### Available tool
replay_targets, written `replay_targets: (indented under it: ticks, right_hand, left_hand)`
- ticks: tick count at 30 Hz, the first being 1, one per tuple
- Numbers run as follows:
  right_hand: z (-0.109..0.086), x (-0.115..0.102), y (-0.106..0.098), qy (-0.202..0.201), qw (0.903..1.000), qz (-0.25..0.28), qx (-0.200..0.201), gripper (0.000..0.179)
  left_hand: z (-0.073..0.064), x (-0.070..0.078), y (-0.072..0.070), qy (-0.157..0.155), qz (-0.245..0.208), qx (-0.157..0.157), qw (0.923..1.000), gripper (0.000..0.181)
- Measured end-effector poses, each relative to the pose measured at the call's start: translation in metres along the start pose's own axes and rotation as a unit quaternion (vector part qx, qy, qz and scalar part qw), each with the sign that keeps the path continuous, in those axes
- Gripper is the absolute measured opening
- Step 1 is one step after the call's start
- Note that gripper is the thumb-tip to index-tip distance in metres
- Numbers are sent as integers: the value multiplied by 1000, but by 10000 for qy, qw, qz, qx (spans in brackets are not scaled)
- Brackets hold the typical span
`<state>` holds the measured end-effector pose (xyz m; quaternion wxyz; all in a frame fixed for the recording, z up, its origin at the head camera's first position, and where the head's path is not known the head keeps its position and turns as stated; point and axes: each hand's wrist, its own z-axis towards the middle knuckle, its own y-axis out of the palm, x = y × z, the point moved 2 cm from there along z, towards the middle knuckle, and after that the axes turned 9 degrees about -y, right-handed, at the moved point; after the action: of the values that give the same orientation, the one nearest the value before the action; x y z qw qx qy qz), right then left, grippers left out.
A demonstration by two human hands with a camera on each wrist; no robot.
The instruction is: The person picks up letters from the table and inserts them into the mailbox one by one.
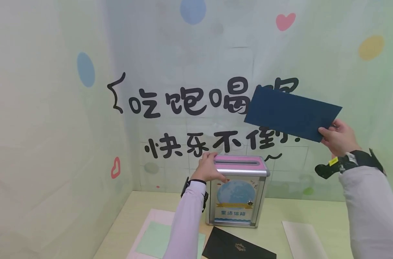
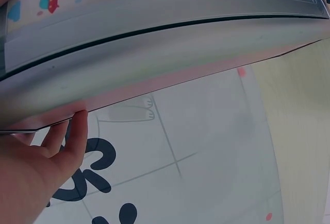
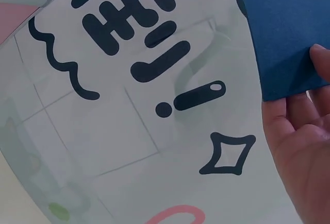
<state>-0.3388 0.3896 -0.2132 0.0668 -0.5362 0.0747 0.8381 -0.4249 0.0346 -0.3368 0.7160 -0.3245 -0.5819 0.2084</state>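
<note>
A dark blue envelope (image 1: 290, 113) is raised in the air, up and to the right of a slotted letter box (image 1: 236, 194). My right hand (image 1: 340, 136) pinches its lower right corner, thumb on the near face and fingers behind, as the right wrist view also shows. The box stands upright, with a pink top, silver edges and a clear front over a printed picture. A long slot (image 1: 236, 162) runs across its top. My left hand (image 1: 209, 168) grips the box's upper left corner, fingers over the top and thumb on the front.
In front of the box lies a black envelope (image 1: 238, 246) with a gold emblem. Pale green (image 1: 154, 239) and pink (image 1: 144, 230) paper pieces overlap at left, partly under my left forearm. A cream envelope (image 1: 303, 239) lies at right. Behind stands a printed wall (image 1: 199, 46).
</note>
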Motion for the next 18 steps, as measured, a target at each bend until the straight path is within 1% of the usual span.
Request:
replay_targets:
  ticks: [1,2,3,4,5,6,7,8,9,11,14,16,18]
  right_hand:
    - [2,-2,2,-45,9999,-157,-38,33]
    - [4,-4,4,-118,9987,-481,-103,27]
    - [6,-6,6,-182,9964,-805,-174,24]
    - [9,-9,8,-242,9918,-1227,-273,21]
    - [11,-13,10,-327,9830,-1767,-380,16]
    - [13,-17,12,-408,9693,-2373,-488,13]
    - [15,-20,14,-474,9535,-2915,-599,14]
    - [17,-24,18,-531,9360,-3409,-698,18]
    - [18,-28,21,-519,9218,-3749,-834,28]
    - [21,-35,29,-444,9008,-4171,-1125,48]
    - [26,-44,41,-227,8922,-4227,-1572,66]
    - [29,-49,48,-201,8832,-4330,-1789,69]
    - [30,-51,54,-312,8709,-4510,-1927,62]
  left_hand:
    - [0,0,0,-1,3,-4,10000,108]
    - [-1,0,-1,9,-1,1,10000,108]
    - [-1,0,-2,18,6,-2,10000,107]
    - [-1,1,-2,29,6,3,10000,107]
    - [-2,1,-3,25,27,-9,10000,107]
    - [-2,1,-3,25,46,-10,10000,107]
    - [-2,1,-3,16,75,-18,10000,106]
    - [-2,1,-3,10,76,-22,10000,106]
    - [-3,1,-3,11,85,-16,10000,106]
    - [-3,1,-4,6,101,-1,9999,106]
    - [-3,1,-5,14,57,-10,10000,105]
    - [-3,0,-5,27,77,-32,10000,105]
    - [-3,0,-4,30,81,-60,9999,105]
